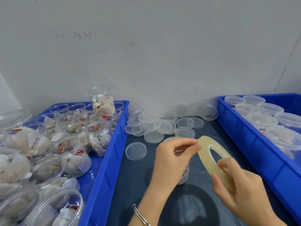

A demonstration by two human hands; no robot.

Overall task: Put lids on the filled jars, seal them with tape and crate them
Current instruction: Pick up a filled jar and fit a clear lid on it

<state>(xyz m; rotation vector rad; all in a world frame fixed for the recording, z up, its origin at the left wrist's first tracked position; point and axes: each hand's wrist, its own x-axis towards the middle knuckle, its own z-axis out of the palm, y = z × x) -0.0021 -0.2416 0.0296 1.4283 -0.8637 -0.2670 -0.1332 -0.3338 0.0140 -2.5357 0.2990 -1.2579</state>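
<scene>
A: What is being done here?
B: The right hand (241, 190) is gripping the tape roll (211, 159); the left hand (172, 159), fingers curled, is pinching at its edge above the jar (184, 175), which is standing on the mat between the crates. Advice: peel the tape end evenly.
A: And the containers?
B: The left crate (104, 160) is holding open filled jars; the right crate (254, 141) is holding lidded ones; loose lids (162, 126) are lying between

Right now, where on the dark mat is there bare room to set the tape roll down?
Bare mat lies beside the left crate, below the single lid, and along the right crate. The loose lids crowd the back.
</scene>
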